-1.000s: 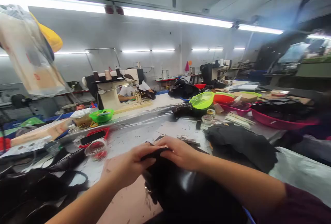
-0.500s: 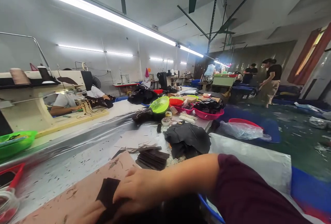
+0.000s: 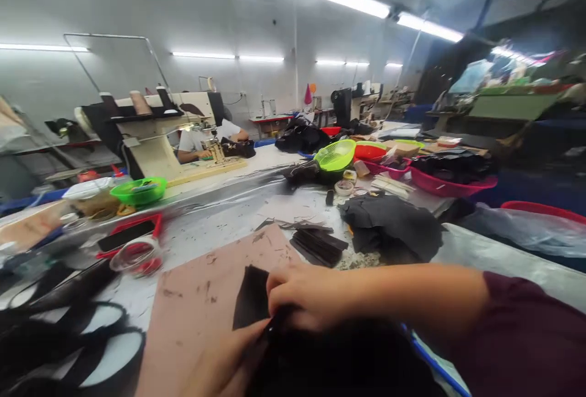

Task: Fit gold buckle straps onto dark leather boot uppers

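Note:
My right hand (image 3: pixel 309 296) is closed, pinching the edge of a black leather piece (image 3: pixel 251 304) that lies on a pink work board (image 3: pixel 201 290). My left hand (image 3: pixel 224 360) sits low at the bottom edge, fingers closed on the same black material where it meets a larger dark bag-like bundle (image 3: pixel 339 363) in front of me. A stack of small black leather strips (image 3: pixel 318 245) lies just beyond the board, and a heap of black fabric (image 3: pixel 391 226) is to its right.
Left of the board lie black straps (image 3: pixel 68 330), a clear round tub (image 3: pixel 135 256) and a red tray with a phone (image 3: pixel 128 233). Green baskets (image 3: pixel 336 156), red and pink trays stand farther back. A person sits at a sewing machine (image 3: pixel 151 134) across the table.
The view has swung back left and down. My right hand has slid along the black leather piece, and my left hand now shows below it.

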Demonstrator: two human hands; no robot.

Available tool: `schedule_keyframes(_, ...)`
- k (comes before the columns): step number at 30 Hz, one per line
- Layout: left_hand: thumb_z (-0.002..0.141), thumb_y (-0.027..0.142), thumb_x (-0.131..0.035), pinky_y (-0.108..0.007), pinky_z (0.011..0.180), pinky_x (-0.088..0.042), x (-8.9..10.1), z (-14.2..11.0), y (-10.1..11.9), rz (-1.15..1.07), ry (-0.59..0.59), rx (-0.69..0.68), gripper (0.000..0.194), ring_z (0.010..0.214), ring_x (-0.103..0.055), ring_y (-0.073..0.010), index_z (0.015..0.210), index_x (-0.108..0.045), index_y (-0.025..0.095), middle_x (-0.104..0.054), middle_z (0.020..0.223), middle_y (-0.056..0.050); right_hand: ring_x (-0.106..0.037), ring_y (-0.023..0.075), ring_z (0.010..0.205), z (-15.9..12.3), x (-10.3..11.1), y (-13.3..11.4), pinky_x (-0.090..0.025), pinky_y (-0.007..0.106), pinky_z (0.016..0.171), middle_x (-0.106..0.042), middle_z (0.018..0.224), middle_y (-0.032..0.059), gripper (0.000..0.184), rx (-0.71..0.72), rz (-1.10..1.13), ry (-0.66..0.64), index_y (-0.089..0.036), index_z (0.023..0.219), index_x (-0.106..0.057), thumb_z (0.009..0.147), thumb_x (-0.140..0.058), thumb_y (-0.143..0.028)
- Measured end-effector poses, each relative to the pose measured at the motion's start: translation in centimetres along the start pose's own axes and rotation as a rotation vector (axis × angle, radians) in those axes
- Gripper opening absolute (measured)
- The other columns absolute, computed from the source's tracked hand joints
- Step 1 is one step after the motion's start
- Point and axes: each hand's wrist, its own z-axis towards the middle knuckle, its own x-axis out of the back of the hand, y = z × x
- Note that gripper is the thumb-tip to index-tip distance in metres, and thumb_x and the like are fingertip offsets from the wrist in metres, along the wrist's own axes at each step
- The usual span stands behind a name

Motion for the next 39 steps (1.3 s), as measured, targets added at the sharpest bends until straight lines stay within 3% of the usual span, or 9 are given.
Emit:
schedule_keyframes(9, 0.079, 0.034, -0.043, -0.028, 0.065, -0.043, -0.9, -0.9, 0.3, 0.097, 0.207, 0.014, 0.015, 0.067, -0.052, -0.0176, 0.078, -0.05, 0.02, -0.055, 0.069, 0.0, -0.053, 0.023, 0.089, 1.0, 1.3, -0.1, -0.036, 0.042, 0.085, -0.057, 0.097, 0.0068, 0.023, 0.028, -0.033, -0.022, -0.016, 0.073, -0.058, 0.064, -0.073, -0.03)
schedule_keyframes(13, 0.077, 0.035, -0.046, -0.027, 0.062, -0.042, -1.0, -0.9, 0.1, 0.109, 0.211, 0.032, 0.015, 0.066, -0.05, -0.0162, 0.074, -0.045, 0.02, -0.056, 0.071, -0.001, -0.055, 0.0184, 0.084, 1.5, 1.2, -0.6, -0.039, 0.033, 0.083, -0.061, 0.085, 0.0039, 0.019, 0.154, 0.06, -0.068, -0.016, 0.083, -0.058, 0.069, -0.069, -0.023)
schedule_keyframes(19, 0.074, 0.029, -0.054, -0.023, 0.063, -0.042, 0.3, -1.7, -0.2, 0.178, -0.218, -0.019, 0.012, 0.067, -0.054, -0.0154, 0.08, -0.058, 0.019, -0.062, 0.075, 0.001, -0.058, 0.0147, 0.069, 1.0, 0.4, -1.6, -0.042, 0.022, 0.06, -0.065, 0.076, 0.0009, 0.02, 0.175, 0.121, -0.123, -0.019, 0.091, -0.061, 0.073, -0.061, -0.012)
schedule_keyframes(24, 0.084, 0.031, -0.042, -0.021, 0.059, -0.041, -0.1, -2.3, -0.2, 0.173, -0.219, -0.086, 0.024, 0.065, -0.052, -0.0141, 0.08, -0.062, 0.017, -0.062, 0.074, 0.0, -0.052, 0.0154, 0.057, 0.7, -0.1, -2.9, -0.042, 0.027, 0.069, -0.063, 0.063, 0.0025, 0.012, 0.417, -0.161, 0.011, -0.017, 0.073, -0.06, 0.071, -0.054, -0.007)
schedule_keyframes(27, 0.084, 0.033, -0.044, -0.022, 0.06, -0.042, 0.0, -2.3, -0.7, 0.086, -0.253, -0.064, 0.025, 0.065, -0.053, -0.0147, 0.078, -0.063, 0.016, -0.063, 0.072, 0.0, -0.051, 0.0144, 0.055, 1.5, 0.8, -3.1, -0.041, 0.028, 0.07, -0.063, 0.063, 0.002, 0.011, 0.454, -0.235, -0.035, -0.018, 0.073, -0.059, 0.075, -0.053, -0.009)
schedule_keyframes(30, 0.079, 0.036, -0.053, -0.027, 0.072, -0.046, 0.5, -2.4, -2.0, -0.101, -0.164, 0.068, 0.022, 0.078, -0.058, -0.0196, 0.078, -0.065, 0.017, -0.066, 0.082, -0.002, -0.057, 0.0171, 0.068, 2.2, 3.8, -1.2, -0.041, 0.028, 0.068, -0.065, 0.073, 0.0028, 0.008, 0.264, -0.14, 0.005, -0.02, 0.081, -0.061, 0.073, -0.063, -0.021)
schedule_keyframes(34, 0.064, 0.044, -0.068, -0.034, 0.077, -0.049, 1.2, -3.1, -3.9, -0.531, 0.242, 0.401, 0.036, 0.081, -0.063, -0.024, 0.088, -0.065, 0.017, -0.069, 0.081, -0.004, -0.059, 0.0185, 0.071, 0.0, 7.3, 4.8, -0.041, 0.028, 0.061, -0.065, 0.08, 0.0036, 0.025, -0.293, 0.093, 0.293, -0.021, 0.083, -0.063, 0.078, -0.054, -0.044)
schedule_keyframes(37, 0.056, 0.036, -0.076, -0.034, 0.077, -0.05, 1.3, -3.8, -4.4, -0.808, 0.419, 0.38, 0.049, 0.087, -0.063, -0.026, 0.099, -0.063, 0.018, -0.07, 0.088, -0.005, -0.057, 0.0132, 0.05, -2.9, 5.1, 8.6, -0.039, 0.025, 0.05, -0.063, 0.065, 0.005, 0.055, -0.644, 0.444, 0.075, -0.016, 0.063, -0.063, 0.083, -0.032, -0.057)
schedule_keyframes(39, 0.055, 0.029, -0.078, -0.032, 0.075, -0.052, 1.2, -4.0, -4.5, -0.936, 0.451, 0.329, 0.055, 0.09, -0.063, -0.0261, 0.106, -0.06, 0.02, -0.07, 0.092, -0.005, -0.056, 0.0112, 0.046, -3.7, 1.3, 9.3, -0.037, 0.023, 0.046, -0.063, 0.061, 0.0059, 0.066, -0.689, 0.717, -0.07, -0.015, 0.065, -0.065, 0.086, -0.02, -0.058)
